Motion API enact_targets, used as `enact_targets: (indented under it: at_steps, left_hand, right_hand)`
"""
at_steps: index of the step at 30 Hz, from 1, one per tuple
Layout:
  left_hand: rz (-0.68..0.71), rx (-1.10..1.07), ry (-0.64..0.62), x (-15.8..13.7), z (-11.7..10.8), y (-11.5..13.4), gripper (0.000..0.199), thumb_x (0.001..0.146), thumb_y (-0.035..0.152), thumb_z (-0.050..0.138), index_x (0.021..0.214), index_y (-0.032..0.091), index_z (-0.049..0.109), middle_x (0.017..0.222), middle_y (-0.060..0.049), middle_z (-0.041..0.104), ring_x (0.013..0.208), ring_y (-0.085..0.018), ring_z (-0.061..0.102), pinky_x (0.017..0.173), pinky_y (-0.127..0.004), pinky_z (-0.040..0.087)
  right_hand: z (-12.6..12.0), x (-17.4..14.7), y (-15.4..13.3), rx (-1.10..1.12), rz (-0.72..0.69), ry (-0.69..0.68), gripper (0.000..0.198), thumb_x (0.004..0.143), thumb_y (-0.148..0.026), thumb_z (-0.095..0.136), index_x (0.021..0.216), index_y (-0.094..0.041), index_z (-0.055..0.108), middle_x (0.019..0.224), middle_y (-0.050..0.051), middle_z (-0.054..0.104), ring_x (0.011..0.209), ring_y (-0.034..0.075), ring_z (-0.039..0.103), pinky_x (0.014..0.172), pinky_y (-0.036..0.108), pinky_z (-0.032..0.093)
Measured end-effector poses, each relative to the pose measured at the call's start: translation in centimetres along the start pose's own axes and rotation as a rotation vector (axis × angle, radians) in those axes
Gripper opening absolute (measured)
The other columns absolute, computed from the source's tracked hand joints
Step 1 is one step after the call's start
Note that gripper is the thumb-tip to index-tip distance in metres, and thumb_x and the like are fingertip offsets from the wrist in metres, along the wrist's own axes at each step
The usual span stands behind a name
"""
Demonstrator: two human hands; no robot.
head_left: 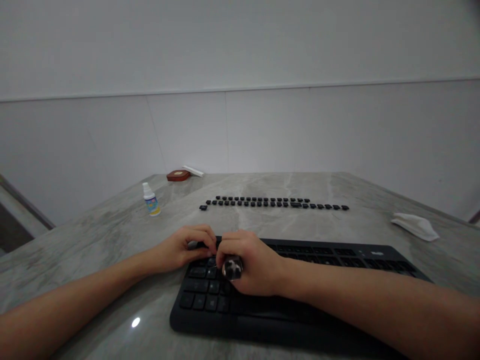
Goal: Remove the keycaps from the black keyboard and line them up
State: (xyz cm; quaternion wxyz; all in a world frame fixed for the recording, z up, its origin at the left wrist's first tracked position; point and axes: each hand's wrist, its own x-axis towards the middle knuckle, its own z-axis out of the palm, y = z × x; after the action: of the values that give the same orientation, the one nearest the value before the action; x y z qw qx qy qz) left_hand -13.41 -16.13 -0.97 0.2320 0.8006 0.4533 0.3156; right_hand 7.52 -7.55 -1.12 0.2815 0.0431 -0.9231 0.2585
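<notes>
A black keyboard [210, 320] lies on the table in front of me. My right hand [249, 262] is wrapped round a tool with a dark, pale-mottled handle [232, 267], its butt end facing me. The tool's working end is mostly hidden, low over the upper left keys. My left hand [195, 247] is at the keyboard's upper left corner, thumb and fingertips pinched together close to the right hand. Whatever lies between those fingertips is too small and covered to make out. Keys [198, 286] remain in place at the lower left.
Behind the keyboard, loose black keycaps [258, 203] lie in rows. A white spray bottle [151, 200] stands at left. A reddish-brown case [178, 175] and a flat white item [193, 171] lie near the wall. Folded white tissue or cloth [414, 226] lies at right.
</notes>
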Motion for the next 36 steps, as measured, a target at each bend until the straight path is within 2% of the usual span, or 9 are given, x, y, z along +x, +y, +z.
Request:
enact_targets:
  at_steps: [4,8,10,22,27,32,36]
  left_hand:
    - [-0.003,-0.003,0.008,-0.1,0.0,-0.2,0.013,0.092,0.024,0.059,0.088,0.016,0.069,0.092,-0.004,0.063,0.086,-0.015,0.060,0.080,-0.027,0.048]
    - [-0.009,0.014,0.003,-0.1,0.0,-0.4,0.012,0.091,0.021,0.059,0.091,0.016,0.069,0.094,-0.005,0.063,0.087,-0.016,0.060,0.083,-0.029,0.048]
    - [0.003,0.021,0.012,-0.2,0.1,-0.5,0.012,0.091,0.021,0.059,0.092,0.015,0.069,0.094,-0.006,0.064,0.087,-0.016,0.060,0.083,-0.030,0.048]
    - [0.092,0.022,0.052,-0.4,0.2,0.0,0.016,0.093,0.021,0.055,0.095,0.015,0.069,0.093,-0.008,0.064,0.087,-0.016,0.060,0.082,-0.031,0.050]
    - [0.189,0.084,0.028,-0.6,0.2,0.4,0.014,0.088,0.027,0.063,0.091,0.018,0.073,0.094,-0.009,0.065,0.089,-0.019,0.060,0.082,-0.034,0.049]
    - [0.243,0.138,0.065,-0.4,0.5,0.5,0.009,0.086,0.020,0.066,0.085,0.018,0.074,0.088,-0.008,0.067,0.083,-0.018,0.059,0.078,-0.033,0.048]
    - [0.265,0.160,0.059,-0.2,0.6,0.6,0.007,0.086,0.016,0.066,0.086,0.018,0.073,0.088,-0.008,0.068,0.083,-0.018,0.059,0.078,-0.032,0.047]
  right_hand:
    - [0.2,0.4,-0.2,0.100,0.157,0.070,0.016,0.067,-0.004,0.051,0.066,-0.016,0.061,0.067,0.000,0.063,0.061,0.011,0.056,0.061,0.023,0.043]
    - [0.2,0.9,-0.5,0.189,0.336,0.097,0.018,0.067,-0.003,0.051,0.064,-0.016,0.063,0.063,-0.002,0.061,0.059,0.010,0.053,0.058,0.021,0.041]
    - [0.2,1.1,-0.6,0.236,0.382,0.098,0.019,0.066,-0.002,0.051,0.063,-0.016,0.063,0.060,-0.003,0.060,0.057,0.010,0.052,0.056,0.021,0.040]
    - [0.1,0.9,-0.8,0.202,0.367,0.108,0.019,0.065,-0.002,0.051,0.063,-0.016,0.063,0.064,-0.002,0.060,0.063,0.011,0.054,0.062,0.023,0.041]
    - [-0.1,1.1,-0.6,0.331,0.443,0.051,0.021,0.064,-0.002,0.049,0.062,-0.017,0.064,0.059,-0.004,0.059,0.060,0.011,0.052,0.059,0.022,0.040]
    - [-0.1,1.2,-0.4,0.547,0.462,-0.055,0.024,0.064,0.000,0.045,0.064,-0.017,0.064,0.055,-0.004,0.061,0.058,0.011,0.057,0.061,0.022,0.044]
    - [-0.1,1.3,-0.4,0.627,0.469,-0.092,0.024,0.063,0.000,0.045,0.063,-0.016,0.063,0.049,-0.006,0.057,0.050,0.010,0.054,0.055,0.021,0.043]
